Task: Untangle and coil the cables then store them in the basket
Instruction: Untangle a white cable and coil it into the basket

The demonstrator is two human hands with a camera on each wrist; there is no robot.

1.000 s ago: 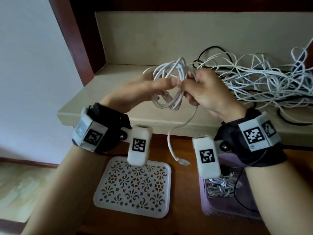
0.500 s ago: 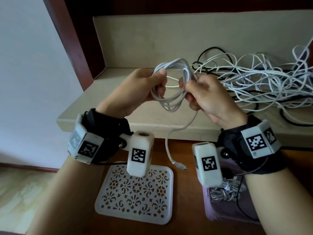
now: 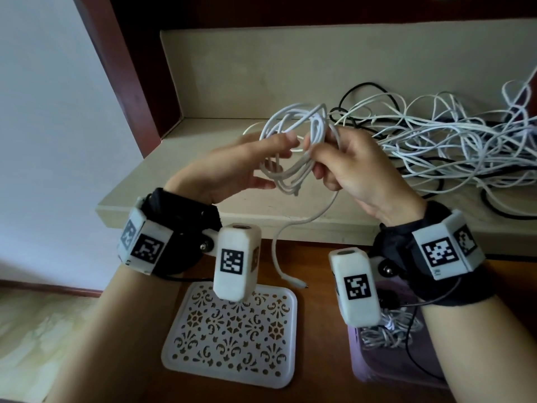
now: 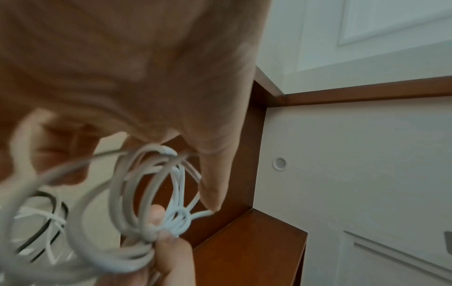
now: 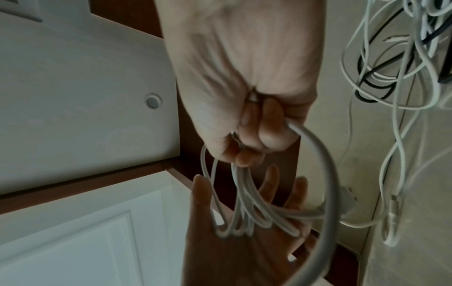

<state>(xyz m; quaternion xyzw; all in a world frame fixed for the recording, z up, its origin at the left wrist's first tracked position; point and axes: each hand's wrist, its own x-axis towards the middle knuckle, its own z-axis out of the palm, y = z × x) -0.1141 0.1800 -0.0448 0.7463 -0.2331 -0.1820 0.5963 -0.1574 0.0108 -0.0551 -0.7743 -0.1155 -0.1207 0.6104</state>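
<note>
Smooth white plastic-sheathed cable [image 3: 293, 146]; matt beige stone-like shelf [image 3: 203, 158]; glossy reddish wood tabletop [image 3: 319, 330]; perforated white plastic tray [image 3: 232, 338].

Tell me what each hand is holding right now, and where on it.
The right hand grips the white cable coil at its right side; the left hand is open, fingers through the loops.

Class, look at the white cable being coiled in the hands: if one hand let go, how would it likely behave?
The thin white cable coil is probably floppy: its loose tail droops. The loops, gripped mainly by the right hand, would likely spring apart. It seems light, since the left hand steadies it with straight fingers.
</note>
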